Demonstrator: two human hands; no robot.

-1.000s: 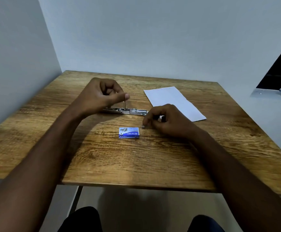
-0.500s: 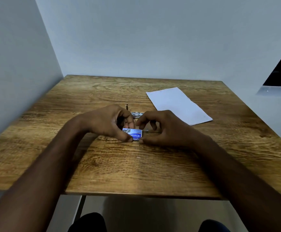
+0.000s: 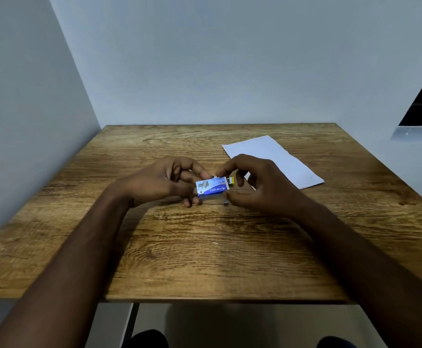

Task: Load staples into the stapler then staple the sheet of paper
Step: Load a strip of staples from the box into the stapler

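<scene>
Left hand [image 3: 159,182]: fingers pinching small blue cardboard staple box [image 3: 212,188], raised above wood-grain surface [image 3: 205,252]
Right hand [image 3: 257,184]: fingers pinching box's right end
White paper sheet [image 3: 275,156]: flat, behind right hand
Stapler: hidden

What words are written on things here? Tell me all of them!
"kangaro": white letters on the blue staple box, held between the left hand and the right hand.
Small print near the box's top edge: too blurred to read.
The sheet of paper: no writing that can be seen.
</scene>
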